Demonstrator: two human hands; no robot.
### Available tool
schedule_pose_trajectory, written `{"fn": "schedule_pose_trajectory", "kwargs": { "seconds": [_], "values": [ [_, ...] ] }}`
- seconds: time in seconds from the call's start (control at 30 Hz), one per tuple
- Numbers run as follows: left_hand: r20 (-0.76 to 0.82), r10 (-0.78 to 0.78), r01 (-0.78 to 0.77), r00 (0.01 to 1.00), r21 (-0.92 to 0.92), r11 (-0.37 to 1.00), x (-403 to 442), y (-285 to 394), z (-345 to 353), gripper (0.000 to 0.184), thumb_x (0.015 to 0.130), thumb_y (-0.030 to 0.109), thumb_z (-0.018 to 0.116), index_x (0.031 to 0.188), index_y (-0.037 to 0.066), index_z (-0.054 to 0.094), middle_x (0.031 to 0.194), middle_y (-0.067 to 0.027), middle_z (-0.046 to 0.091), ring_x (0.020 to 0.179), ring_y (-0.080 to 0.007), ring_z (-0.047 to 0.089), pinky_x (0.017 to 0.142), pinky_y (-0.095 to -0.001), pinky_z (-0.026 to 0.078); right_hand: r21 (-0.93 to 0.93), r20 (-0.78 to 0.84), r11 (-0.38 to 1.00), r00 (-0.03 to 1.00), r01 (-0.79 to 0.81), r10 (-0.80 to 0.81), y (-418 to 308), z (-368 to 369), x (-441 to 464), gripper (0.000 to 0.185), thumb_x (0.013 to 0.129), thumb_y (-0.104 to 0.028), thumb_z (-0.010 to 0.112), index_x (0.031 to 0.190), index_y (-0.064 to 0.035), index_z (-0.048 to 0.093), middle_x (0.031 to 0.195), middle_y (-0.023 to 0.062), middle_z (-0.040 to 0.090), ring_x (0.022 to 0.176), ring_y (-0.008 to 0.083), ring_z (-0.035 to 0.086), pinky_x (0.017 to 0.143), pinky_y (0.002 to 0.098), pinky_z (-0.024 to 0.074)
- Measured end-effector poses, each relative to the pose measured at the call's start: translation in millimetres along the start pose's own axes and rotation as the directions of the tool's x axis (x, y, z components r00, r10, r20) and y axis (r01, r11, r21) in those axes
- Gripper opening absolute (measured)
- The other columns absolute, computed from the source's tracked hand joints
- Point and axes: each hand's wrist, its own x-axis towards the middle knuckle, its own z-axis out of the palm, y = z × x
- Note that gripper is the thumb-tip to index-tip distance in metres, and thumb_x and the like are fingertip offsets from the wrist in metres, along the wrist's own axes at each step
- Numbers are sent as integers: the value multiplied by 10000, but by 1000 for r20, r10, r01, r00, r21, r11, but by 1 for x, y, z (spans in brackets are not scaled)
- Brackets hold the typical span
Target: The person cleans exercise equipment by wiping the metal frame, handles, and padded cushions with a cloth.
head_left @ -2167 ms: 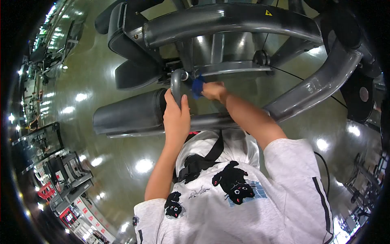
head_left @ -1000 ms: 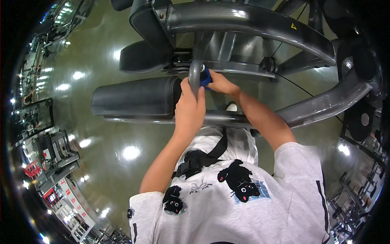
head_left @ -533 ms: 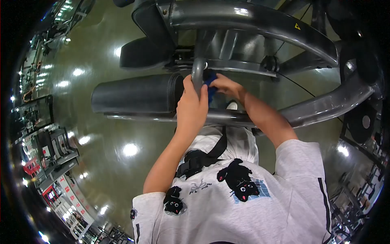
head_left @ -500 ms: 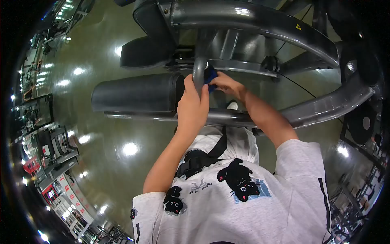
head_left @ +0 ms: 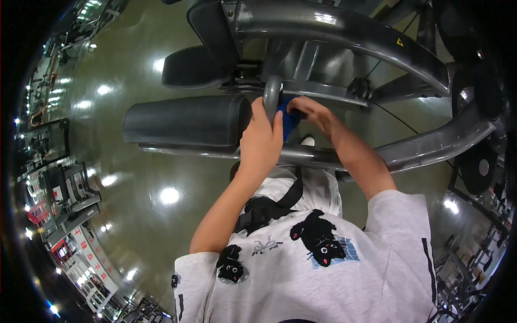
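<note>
Blue cloth (head_left: 290,123) sits bunched in my right hand (head_left: 306,107), close beside my left hand (head_left: 263,137), which grips the curved metal handle (head_left: 272,91). That handle partly screens the cloth. A black padded cushion (head_left: 180,121) lies left; a grey tube (head_left: 309,155) crosses beneath both forearms.

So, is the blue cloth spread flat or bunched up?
Bunched, it seems: the blue cloth shows as a small crumpled patch at the right hand, partly hidden.
</note>
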Motion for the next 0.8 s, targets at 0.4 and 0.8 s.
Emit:
{"fn": "schedule_pose_trajectory", "kwargs": {
  "seconds": [0.4,0.8],
  "values": [
    [9,76,-71,997,-251,965,2,-12,0,448,928,176,518,1276,-18,315,1089,-225,503,968,-327,546,842,-392,435,-560,-53,627,731,542,-680,9,34,-166,580,702,-88,571,1270,-3,490,1130,163,584,1005,236,571,875,319,443],
    [-48,589,-575,806,167,801,-13,7,-18,388,823,112,600,1168,-12,473,1331,-255,296,1294,-451,258,1037,-479,269,-951,-23,270,835,152,-550,24,103,-160,564,677,-382,707,1172,-147,568,1070,91,569,998,314,558,914,462,427]
  ]
}}
